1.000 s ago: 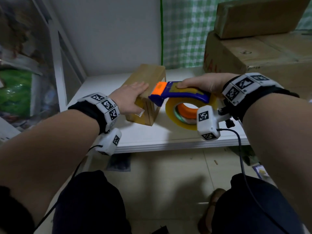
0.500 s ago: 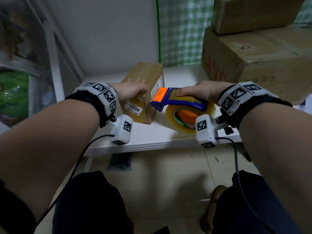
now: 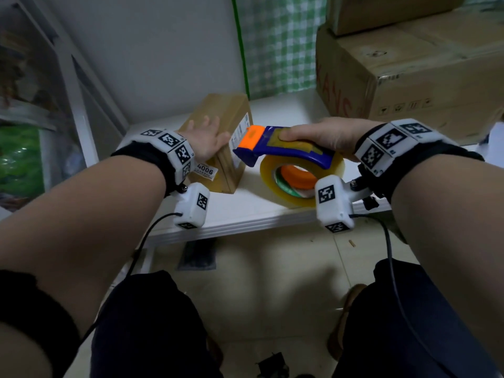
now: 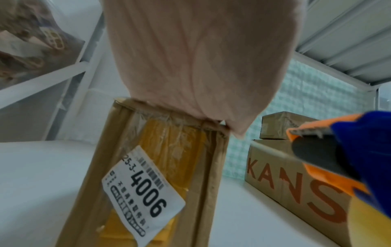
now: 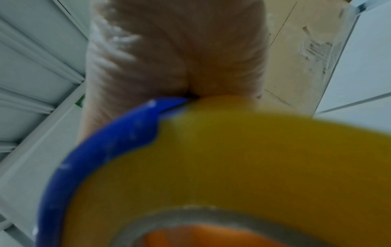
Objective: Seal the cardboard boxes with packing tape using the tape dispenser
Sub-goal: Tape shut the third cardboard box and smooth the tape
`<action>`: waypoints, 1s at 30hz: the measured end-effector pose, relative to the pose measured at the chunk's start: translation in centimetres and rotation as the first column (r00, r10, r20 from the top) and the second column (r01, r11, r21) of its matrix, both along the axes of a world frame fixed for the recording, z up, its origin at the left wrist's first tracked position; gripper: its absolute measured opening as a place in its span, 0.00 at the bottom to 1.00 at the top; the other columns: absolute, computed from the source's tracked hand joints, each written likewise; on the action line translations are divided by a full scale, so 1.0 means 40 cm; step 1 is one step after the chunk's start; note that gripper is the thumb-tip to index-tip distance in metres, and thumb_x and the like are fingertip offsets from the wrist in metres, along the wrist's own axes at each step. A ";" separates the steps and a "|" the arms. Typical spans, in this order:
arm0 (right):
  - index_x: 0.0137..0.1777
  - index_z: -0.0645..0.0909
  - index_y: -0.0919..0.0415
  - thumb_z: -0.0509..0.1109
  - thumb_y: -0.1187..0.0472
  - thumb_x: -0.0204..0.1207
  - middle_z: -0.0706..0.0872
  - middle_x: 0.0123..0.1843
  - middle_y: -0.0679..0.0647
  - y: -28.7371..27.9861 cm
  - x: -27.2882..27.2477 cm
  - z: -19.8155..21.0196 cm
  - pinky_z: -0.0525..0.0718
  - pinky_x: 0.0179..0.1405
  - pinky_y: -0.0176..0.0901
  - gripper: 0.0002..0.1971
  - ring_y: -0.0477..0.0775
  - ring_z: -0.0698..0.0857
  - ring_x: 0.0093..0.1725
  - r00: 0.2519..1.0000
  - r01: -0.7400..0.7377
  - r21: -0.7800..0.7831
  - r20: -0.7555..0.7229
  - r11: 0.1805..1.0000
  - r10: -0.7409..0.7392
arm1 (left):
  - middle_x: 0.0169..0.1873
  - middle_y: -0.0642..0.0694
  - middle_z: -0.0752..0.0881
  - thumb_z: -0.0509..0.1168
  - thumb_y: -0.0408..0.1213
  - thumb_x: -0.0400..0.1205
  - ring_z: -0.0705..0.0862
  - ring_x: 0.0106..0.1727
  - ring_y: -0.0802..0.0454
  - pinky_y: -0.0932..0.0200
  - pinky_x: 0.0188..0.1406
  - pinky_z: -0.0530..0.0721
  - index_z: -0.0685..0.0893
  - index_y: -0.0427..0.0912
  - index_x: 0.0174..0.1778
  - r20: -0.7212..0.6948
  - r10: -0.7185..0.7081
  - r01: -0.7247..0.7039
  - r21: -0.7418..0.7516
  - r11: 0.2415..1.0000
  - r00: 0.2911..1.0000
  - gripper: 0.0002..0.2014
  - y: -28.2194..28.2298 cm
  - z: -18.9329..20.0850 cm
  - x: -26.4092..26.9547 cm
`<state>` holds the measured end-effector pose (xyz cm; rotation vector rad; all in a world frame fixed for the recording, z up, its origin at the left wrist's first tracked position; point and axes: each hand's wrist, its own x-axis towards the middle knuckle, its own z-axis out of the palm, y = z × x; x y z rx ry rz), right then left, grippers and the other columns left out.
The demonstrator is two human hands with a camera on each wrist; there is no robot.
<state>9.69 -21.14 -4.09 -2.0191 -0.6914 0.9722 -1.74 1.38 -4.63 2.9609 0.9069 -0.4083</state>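
Head view: my left hand (image 3: 207, 137) lies flat, fingers extended, on top of the small cardboard box (image 3: 231, 148), which stands on the white shelf (image 3: 245, 211) left of centre. A second ago its near end face was turned downward; now that face, with the 4006 label (image 4: 142, 192) and old tape, is tipped up toward me. My right hand (image 3: 321, 135) grips the tape dispenser (image 3: 283, 151), thumb pressed on its blue top, orange nose just right of the box and not clearly touching it. Judged stage: box repositioned, next strip not yet started. Larger boxes (image 3: 409, 77) sit stacked far right.
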 end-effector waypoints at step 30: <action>0.39 0.80 0.61 0.65 0.51 0.81 0.85 0.21 0.54 0.155 -0.079 0.076 0.81 0.18 0.33 0.15 0.51 0.81 0.16 0.993 -0.074 -0.199 -0.100 0.977 0.055 | 0.81 0.40 0.57 0.52 0.53 0.84 0.56 0.79 0.30 0.37 0.77 0.58 0.49 0.44 0.83 0.087 0.019 -0.024 0.064 0.998 0.996 0.34 -0.003 -0.015 0.014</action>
